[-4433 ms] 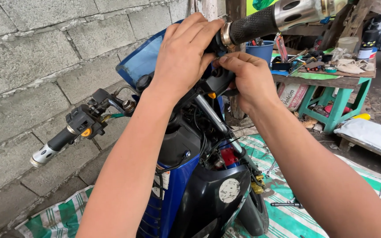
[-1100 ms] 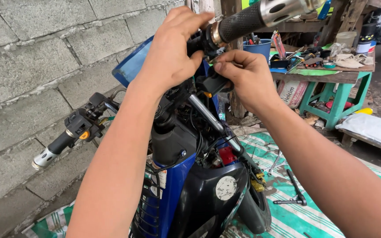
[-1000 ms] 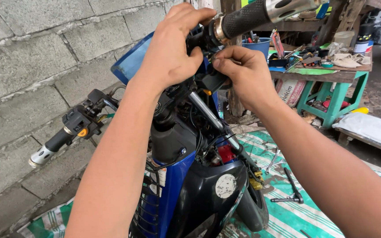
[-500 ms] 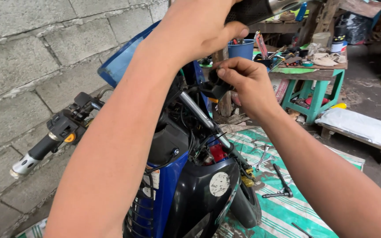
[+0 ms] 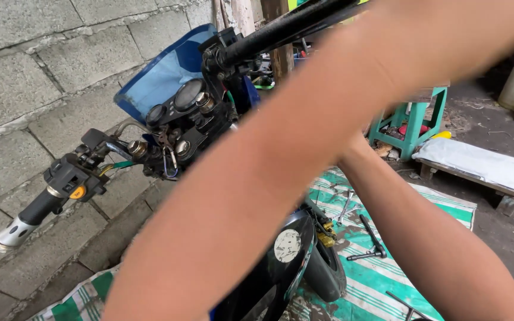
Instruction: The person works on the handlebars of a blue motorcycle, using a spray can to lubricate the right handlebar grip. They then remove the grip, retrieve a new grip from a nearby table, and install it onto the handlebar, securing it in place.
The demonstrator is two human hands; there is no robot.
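— Fingers of either hand: can you see whether they are open, closed or gripping?
— No. Both hands are out of sight. Only 2 bare forearms show: the left forearm (image 5: 304, 172), blurred, runs from lower left to upper right, and the right forearm (image 5: 429, 238) lies at lower right.
— What do they block?
— Most of the blue scooter (image 5: 281, 261) body in the centre. Around it: a grey block wall (image 5: 37, 77) at upper left, a green striped tarp (image 5: 382, 279) with a T-handle wrench (image 5: 371, 238) on it, and a teal stool (image 5: 414, 122) at right.
— And the handlebar?
— A black handlebar (image 5: 281, 30) crosses the top centre. Its far grip (image 5: 28, 217), with a silver end, sits at left, a switch housing (image 5: 72, 178) with an orange button beside it. Round gauges (image 5: 182, 98) show beneath a blue windscreen (image 5: 162, 74).
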